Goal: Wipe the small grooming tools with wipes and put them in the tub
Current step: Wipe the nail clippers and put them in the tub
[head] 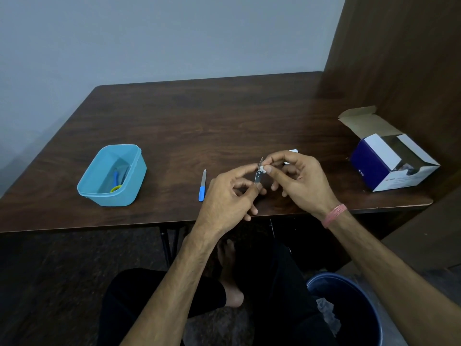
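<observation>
My left hand (232, 196) grips the lower end of a small metal nail clipper (258, 174), held upright above the table's front edge. My right hand (296, 178) pinches a small white wipe (262, 169) against the clipper's upper part. A nail file with a blue handle (202, 186) lies on the table just left of my left hand. The light blue tub (129, 181) stands at the left, open, with a blue and yellow tool (116, 182) inside.
An open blue and white cardboard box (389, 163) sits at the right end of the brown table (199, 121). A white scrap (293, 151) shows behind my right hand. A blue bin (349, 310) with crumpled white wipes stands on the floor at lower right.
</observation>
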